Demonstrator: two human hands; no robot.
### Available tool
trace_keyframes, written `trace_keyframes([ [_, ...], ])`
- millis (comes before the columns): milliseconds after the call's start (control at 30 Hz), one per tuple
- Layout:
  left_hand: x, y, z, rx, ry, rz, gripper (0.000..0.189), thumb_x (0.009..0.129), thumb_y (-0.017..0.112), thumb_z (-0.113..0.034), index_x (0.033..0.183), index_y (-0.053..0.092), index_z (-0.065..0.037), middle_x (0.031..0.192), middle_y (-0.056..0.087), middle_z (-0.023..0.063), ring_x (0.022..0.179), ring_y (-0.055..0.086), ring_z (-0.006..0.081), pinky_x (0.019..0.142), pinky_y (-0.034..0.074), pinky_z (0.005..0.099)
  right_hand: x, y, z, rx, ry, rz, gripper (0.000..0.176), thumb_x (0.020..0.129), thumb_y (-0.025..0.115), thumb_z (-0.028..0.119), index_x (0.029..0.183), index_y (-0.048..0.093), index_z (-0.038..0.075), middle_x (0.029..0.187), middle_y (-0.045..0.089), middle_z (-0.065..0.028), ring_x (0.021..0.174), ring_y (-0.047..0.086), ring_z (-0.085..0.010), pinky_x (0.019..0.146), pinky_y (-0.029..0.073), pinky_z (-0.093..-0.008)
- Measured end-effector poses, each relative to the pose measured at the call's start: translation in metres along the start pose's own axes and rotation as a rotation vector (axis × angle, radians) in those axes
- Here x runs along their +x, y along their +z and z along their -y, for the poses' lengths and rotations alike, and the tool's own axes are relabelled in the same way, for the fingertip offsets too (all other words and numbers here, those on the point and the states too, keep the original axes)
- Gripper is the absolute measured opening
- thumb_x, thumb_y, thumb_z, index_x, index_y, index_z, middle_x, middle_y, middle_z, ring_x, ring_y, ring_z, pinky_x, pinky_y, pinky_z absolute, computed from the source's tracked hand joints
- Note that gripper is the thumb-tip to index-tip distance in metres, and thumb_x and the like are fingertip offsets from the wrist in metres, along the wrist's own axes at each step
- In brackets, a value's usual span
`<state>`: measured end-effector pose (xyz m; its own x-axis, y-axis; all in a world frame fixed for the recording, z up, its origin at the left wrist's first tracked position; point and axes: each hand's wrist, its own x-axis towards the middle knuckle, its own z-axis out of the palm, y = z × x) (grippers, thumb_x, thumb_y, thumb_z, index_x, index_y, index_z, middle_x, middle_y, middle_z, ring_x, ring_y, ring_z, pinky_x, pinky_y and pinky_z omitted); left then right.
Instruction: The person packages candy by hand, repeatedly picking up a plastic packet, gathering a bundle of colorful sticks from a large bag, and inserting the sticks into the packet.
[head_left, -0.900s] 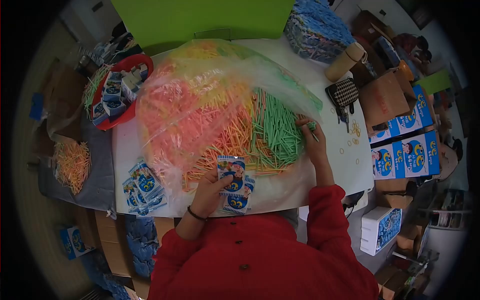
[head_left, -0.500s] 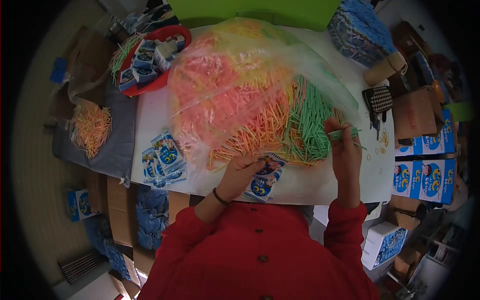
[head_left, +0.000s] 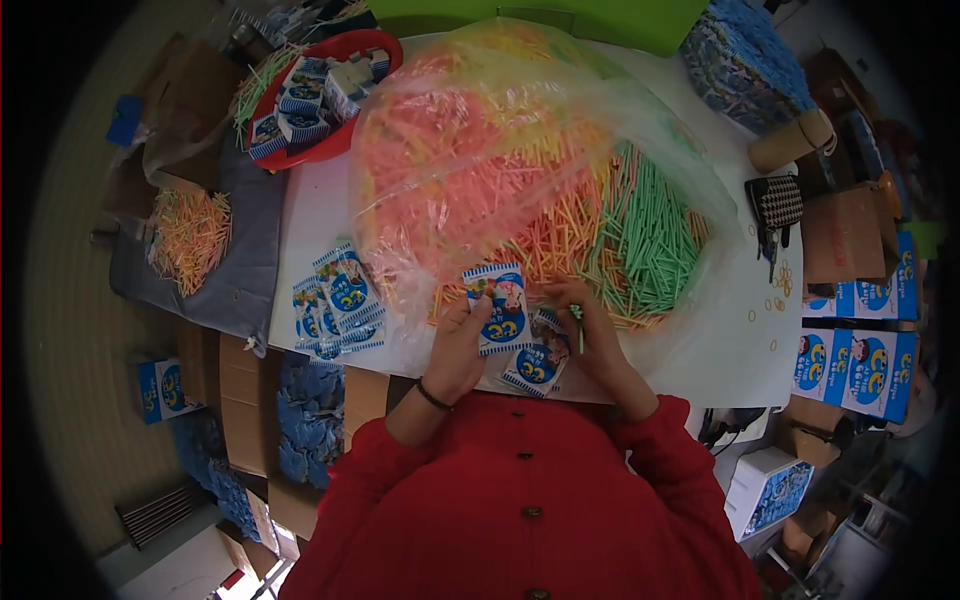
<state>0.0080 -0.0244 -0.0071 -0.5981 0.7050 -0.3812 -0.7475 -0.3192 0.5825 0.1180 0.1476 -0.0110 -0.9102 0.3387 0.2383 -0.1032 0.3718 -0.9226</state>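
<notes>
The left hand [head_left: 459, 348] pinches a blue packet [head_left: 507, 312] over the near part of the tabletop [head_left: 312, 215]. Just beside it, the right hand [head_left: 594, 335] grips some green sticks [head_left: 580, 336]. A big clear bag of sticks [head_left: 440, 150] lies behind them.

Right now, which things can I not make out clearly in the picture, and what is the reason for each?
All in the head view:
Green stick: partly covered by the right hand; whether more are held cannot be told.
Held packet: the left hand hides part of its left side; its small print is too small.
Pink sticks: blurred by the cloudy bag.
Green board: cut off by the top edge.
</notes>
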Motion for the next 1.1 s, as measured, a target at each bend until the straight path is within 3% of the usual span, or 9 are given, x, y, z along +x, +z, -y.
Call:
trace_keyframes([
  [233, -0.007, -0.012, -0.001, 0.052, -0.132, 0.033, 0.026, 0.099, 0.049, -0.016, 0.117, 0.058, 0.001, 0.111, 0.065, 0.0102, 0.100, 0.064, 0.0184, 0.088, 0.053, 0.0332, 0.000, -0.002, -0.009, -0.057, -0.085, 0.124, 0.021, 0.084, 0.055, -0.004, 0.099, 0.046, 0.006, 0.121, 0.058, -0.0123, 0.124, 0.047, -0.0369, 0.106, 0.034, -0.0463],
  [367, -0.007, -0.018, 0.007, 0.269, -0.002, 0.079, 0.021, 0.097, 0.052, -0.010, 0.110, 0.063, 0.002, 0.106, 0.068, 0.0096, 0.097, 0.064, 0.0165, 0.087, 0.052, 0.0301, 0.000, -0.010, 0.004, -0.235, -0.091, 0.201, 0.014, 0.089, 0.051, -0.003, 0.099, 0.046, 0.005, 0.124, 0.058, -0.0146, 0.120, 0.051, -0.0325, 0.105, 0.036, -0.0427],
  [433, -0.007, -0.016, 0.007, 0.294, 0.064, 0.083, 0.019, 0.094, 0.054, -0.004, 0.107, 0.066, 0.002, 0.102, 0.069, 0.0088, 0.094, 0.065, 0.0145, 0.085, 0.051, 0.0276, -0.002, -0.011, 0.019, 0.195, 0.238, -0.119, 0.003, 0.096, 0.046, 0.005, 0.099, 0.046, 0.004, 0.124, 0.058, -0.0175, 0.115, 0.055, -0.0263, 0.100, 0.041, -0.0373],
  [467, -0.007, -0.014, 0.008, 0.293, 0.064, 0.080, 0.019, 0.094, 0.054, -0.004, 0.107, 0.066, 0.002, 0.102, 0.069, 0.0088, 0.094, 0.065, 0.0145, 0.085, 0.051, 0.0276, 0.003, -0.013, 0.030, 0.196, 0.239, -0.117, 0.003, 0.096, 0.046, 0.005, 0.099, 0.046, 0.004, 0.124, 0.058, -0.0175, 0.115, 0.055, -0.0263, 0.100, 0.041, -0.0373],
  [533, -0.007, -0.007, 0.007, 0.371, 0.093, 0.086, 0.020, 0.093, 0.055, -0.001, 0.109, 0.066, 0.003, 0.101, 0.069, 0.0075, 0.093, 0.064, 0.0126, 0.085, 0.051, 0.0260, 0.016, -0.014, 0.057, 0.787, 0.354, -0.287, 0.014, 0.101, 0.042, 0.017, 0.102, 0.048, 0.004, 0.119, 0.060, -0.0180, 0.111, 0.057, -0.0211, 0.095, 0.043, -0.0318],
  [767, -0.007, 0.003, 0.002, 0.528, 0.132, 0.172, 0.022, 0.092, 0.056, 0.001, 0.112, 0.065, 0.004, 0.102, 0.068, 0.0067, 0.093, 0.062, 0.0101, 0.084, 0.050, 0.0237, 0.024, -0.001, 0.069, 0.751, 0.272, -0.145, 0.018, 0.102, 0.043, 0.022, 0.105, 0.048, 0.005, 0.119, 0.060, -0.0168, 0.111, 0.056, -0.0187, 0.093, 0.043, -0.0310],
  [867, -0.008, 0.003, 0.001, 0.542, 0.174, 0.212, 0.023, 0.092, 0.055, 0.002, 0.113, 0.064, 0.004, 0.104, 0.068, 0.0071, 0.094, 0.062, 0.0104, 0.085, 0.050, 0.0240, 0.020, 0.004, 0.061, 0.693, 0.440, -0.066, 0.018, 0.102, 0.042, 0.021, 0.105, 0.048, 0.004, 0.122, 0.060, -0.0159, 0.113, 0.054, -0.0183, 0.095, 0.042, -0.0328],
  [1033, -0.009, 0.011, -0.002, 0.451, 0.135, 0.235, 0.024, 0.093, 0.055, 0.001, 0.115, 0.063, 0.004, 0.102, 0.069, 0.0060, 0.094, 0.062, 0.0090, 0.085, 0.050, 0.0229, 0.024, 0.003, 0.053, 0.147, 0.020, 0.048, 0.017, 0.102, 0.043, 0.021, 0.105, 0.048, 0.005, 0.123, 0.061, -0.0162, 0.100, 0.060, -0.0136, 0.085, 0.049, -0.0293],
  [1100, -0.008, 0.007, -0.003, 0.494, 0.126, 0.251, 0.024, 0.093, 0.054, 0.002, 0.115, 0.063, 0.004, 0.104, 0.068, 0.0064, 0.096, 0.062, 0.0100, 0.086, 0.050, 0.0237, 0.026, 0.000, 0.059, 0.473, 0.207, -0.050, 0.017, 0.102, 0.043, 0.021, 0.105, 0.048, 0.005, 0.122, 0.061, -0.0162, 0.096, 0.061, -0.0131, 0.082, 0.050, -0.0283],
])
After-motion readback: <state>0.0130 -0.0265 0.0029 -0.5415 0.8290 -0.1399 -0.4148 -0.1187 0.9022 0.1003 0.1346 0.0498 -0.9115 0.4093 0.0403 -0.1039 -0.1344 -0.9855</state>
